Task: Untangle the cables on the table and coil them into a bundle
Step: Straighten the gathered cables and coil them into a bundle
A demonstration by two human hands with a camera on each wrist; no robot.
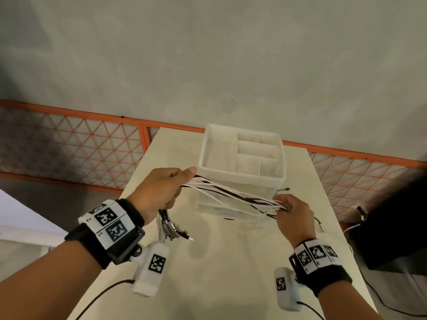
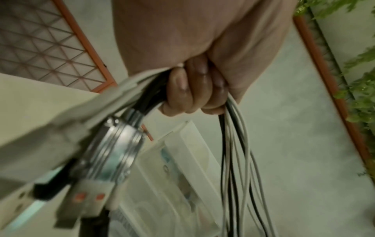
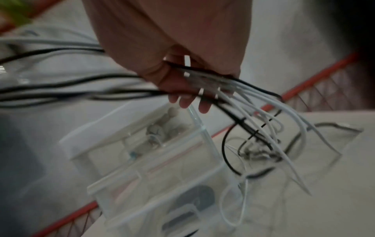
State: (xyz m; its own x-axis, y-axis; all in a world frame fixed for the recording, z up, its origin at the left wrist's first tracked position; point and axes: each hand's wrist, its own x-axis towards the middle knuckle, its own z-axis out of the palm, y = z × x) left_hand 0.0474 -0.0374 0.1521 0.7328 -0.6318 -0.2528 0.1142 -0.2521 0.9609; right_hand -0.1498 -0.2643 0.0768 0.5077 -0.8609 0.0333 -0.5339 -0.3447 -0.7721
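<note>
worktop (image 1: pixel 231 262) carries a clear organiser box (image 1: pixel 241 158) at its far end. above it the cables (image 1: pixel 231 192), white and black, run as one straight span from upper left down to lower right. left hand (image 1: pixel 159 192) fisted round the plug end, connectors (image 1: pixel 169 229) hanging below; right hand (image 1: pixel 293 215) pinches the far end, loose tails trailing to the worktop. judged: coiling would feed rightward strands toward the left grip.

My head camera looks down over my hands (image 1: pixel 221 204) at the pale table (image 1: pixel 231 273). Each wrist camera sits close behind its fingers; all share the clear plastic compartment box (image 1: pixel 272 181).
</note>
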